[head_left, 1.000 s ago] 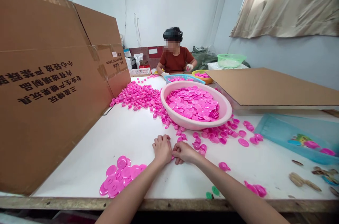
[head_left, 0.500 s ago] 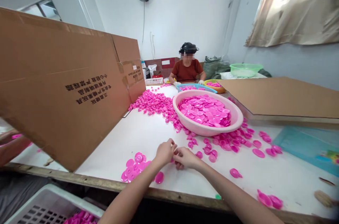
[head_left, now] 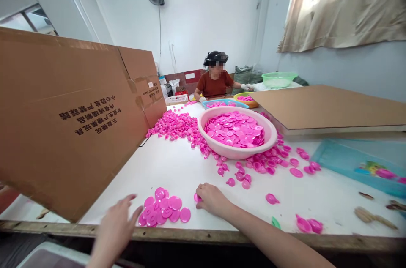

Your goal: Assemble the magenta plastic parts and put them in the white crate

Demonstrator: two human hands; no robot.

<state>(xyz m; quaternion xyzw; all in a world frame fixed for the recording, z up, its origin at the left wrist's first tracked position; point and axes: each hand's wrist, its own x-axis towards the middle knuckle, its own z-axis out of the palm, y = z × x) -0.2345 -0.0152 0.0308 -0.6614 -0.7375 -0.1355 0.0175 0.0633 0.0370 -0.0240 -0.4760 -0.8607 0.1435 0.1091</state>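
Observation:
My left hand is over the table's front edge at the left, a little blurred, its thumb and fingers apart with nothing between them. Just right of it lies a loose heap of flat round pink plastic discs. My right hand is low over the table, right of that heap, its fingers closed on a small pink plastic piece that is mostly hidden by them. Beyond my right hand are small pink cup-shaped pieces with a spout or handle, scattered on the white tabletop.
A pale pink basin full of pink discs stands mid-table, with loose pink pieces around it. A big cardboard box walls the left side. Cardboard and a blue tray lie right. A gloved co-worker sits opposite.
My hands, together before, have parted: the left went left past the disc heap and opened, the right stayed near the middle. The co-worker's one arm has reached out sideways. The view has shifted.

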